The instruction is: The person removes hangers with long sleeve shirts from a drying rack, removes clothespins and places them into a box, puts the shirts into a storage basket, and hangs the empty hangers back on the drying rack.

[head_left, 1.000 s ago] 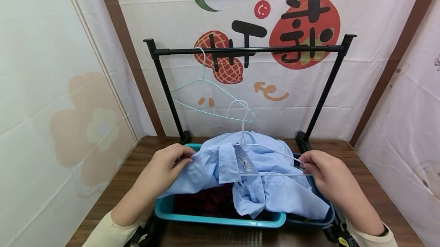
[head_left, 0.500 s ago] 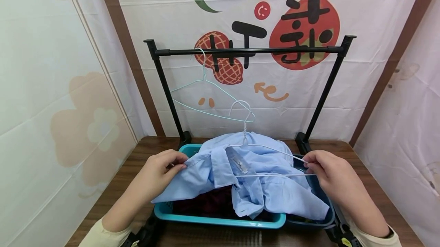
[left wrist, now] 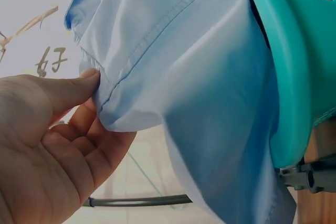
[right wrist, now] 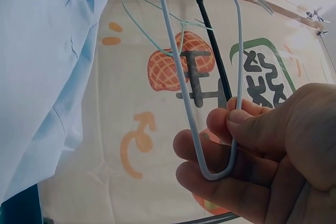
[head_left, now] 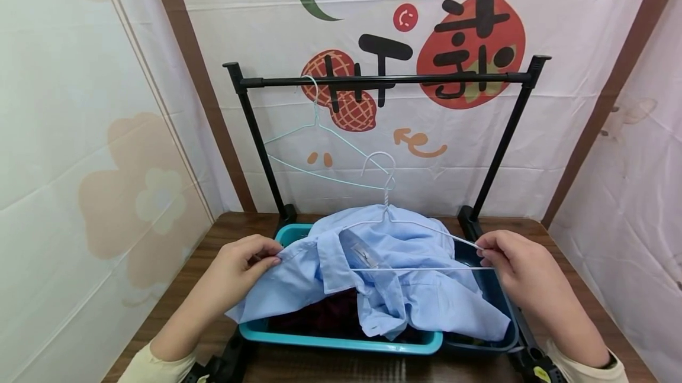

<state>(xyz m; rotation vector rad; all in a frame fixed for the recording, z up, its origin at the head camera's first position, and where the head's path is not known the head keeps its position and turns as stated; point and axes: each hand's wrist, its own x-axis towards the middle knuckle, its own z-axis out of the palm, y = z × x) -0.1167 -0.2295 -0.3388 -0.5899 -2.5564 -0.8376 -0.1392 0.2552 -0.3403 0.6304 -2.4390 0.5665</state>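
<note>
A light blue collared shirt lies spread over two baskets. My left hand pinches its left shoulder seam between thumb and fingers; in the left wrist view the sleeve hangs down from that pinch. A white wire hanger stands hook up over the shirt, its left end hidden inside the shirt near the collar. My right hand holds the hanger's right end, outside the cloth. In the right wrist view the thumb and fingers grip the bent wire corner.
A black rack stands behind, with a pale green wire hanger on its bar. Below the shirt are a turquoise basket with dark red cloth and a dark blue basket, on a wooden table.
My left hand has drawn the shirt's shoulder left and slightly down. The right hand and hanger have shifted a little right. More of the hanger's left arm shows beside the collar.
</note>
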